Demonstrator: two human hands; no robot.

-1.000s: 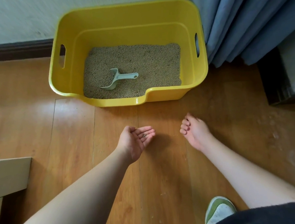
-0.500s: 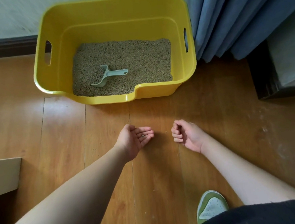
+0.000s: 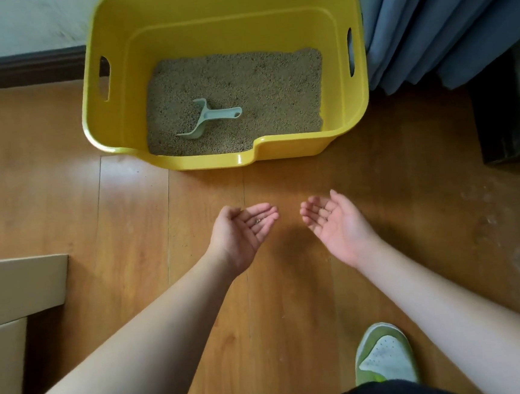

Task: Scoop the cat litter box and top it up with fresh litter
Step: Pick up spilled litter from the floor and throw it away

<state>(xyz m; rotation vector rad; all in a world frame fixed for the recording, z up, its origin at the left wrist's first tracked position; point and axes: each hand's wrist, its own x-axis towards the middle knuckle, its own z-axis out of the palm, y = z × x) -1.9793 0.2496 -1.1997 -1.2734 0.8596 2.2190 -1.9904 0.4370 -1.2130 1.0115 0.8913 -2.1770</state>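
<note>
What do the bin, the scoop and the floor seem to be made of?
Bin: looks like glossy moulded plastic, with rounded edges, cut-out handles and highlights on the rim.
Scoop: pale green, matte, probably plastic; one-piece moulded shape with a hang hole.
Floor: wood or wood-look laminate, with plank seams, grain and a soft sheen; which one cannot be told.

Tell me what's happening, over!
Left hand open, few litter grains on palm. Right hand open. Scoop lying untouched in litter, inside yellow box. Nothing blocking.
</note>
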